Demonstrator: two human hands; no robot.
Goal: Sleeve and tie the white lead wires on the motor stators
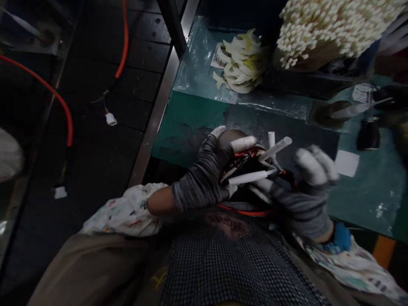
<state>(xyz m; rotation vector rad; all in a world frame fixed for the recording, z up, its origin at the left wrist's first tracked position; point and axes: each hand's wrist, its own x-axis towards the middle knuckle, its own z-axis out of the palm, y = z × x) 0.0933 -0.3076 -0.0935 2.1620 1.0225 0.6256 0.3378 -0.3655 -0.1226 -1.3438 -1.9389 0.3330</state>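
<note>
My left hand (pixel 204 174), in a grey knit glove with white fingertips, is closed around a rounded grey-brown housing (pixel 232 136). The open side of this housing shows bundled wires (pixel 245 159), some of them red. White sleeving tubes (pixel 276 148) stick out from the wires, and a longer white tube (pixel 248 177) lies across the opening. My right hand (pixel 302 195), gloved the same way, is beside the housing's right side and blurred by motion. Its fingers are raised apart from the thumb, with nothing visible between them. The far ends of the wires are partly hidden.
Beyond my hands, a clear plastic bag (pixel 197 63) lies under a pile of pale curved pieces (pixel 244 63). A large bundle of thin white tubes (pixel 334 29) stands at the back right. Orange cables (pixel 68 119) with white connectors hang at left, beyond the metal table edge (pixel 153 123).
</note>
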